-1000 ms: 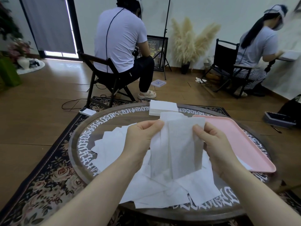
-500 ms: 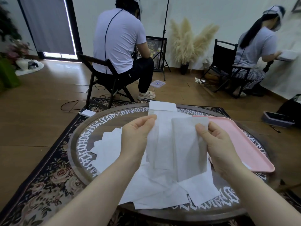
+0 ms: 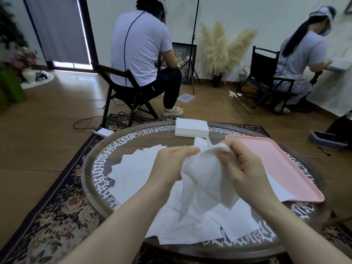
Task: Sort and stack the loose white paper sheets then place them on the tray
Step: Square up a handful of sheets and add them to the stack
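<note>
Over the middle of the round table (image 3: 95, 174), both hands hold up a few thin white paper sheets (image 3: 202, 180), which hang bunched and blurred. My left hand (image 3: 171, 161) pinches their upper left edge. My right hand (image 3: 242, 164) grips their upper right part, fingers curled into the paper. Several loose white sheets (image 3: 137, 172) lie scattered on the table beneath and to the left. A neat stack of white sheets (image 3: 191, 126) sits at the table's far edge. The pink tray (image 3: 276, 162) lies on the right, with one sheet's corner (image 3: 280, 191) tucked under its near edge.
Two seated people on folding chairs (image 3: 122, 86) work beyond the table with their backs turned. A white power bank (image 3: 103, 132) and cable lie on the floor at far left. A tripod stand (image 3: 193, 54), pampas grass and a dark box (image 3: 327, 140) stand further off.
The sheets, held flat and spread between my hands before, are now drawn together and crumpled as my hands moved closer. The view has tilted slightly.
</note>
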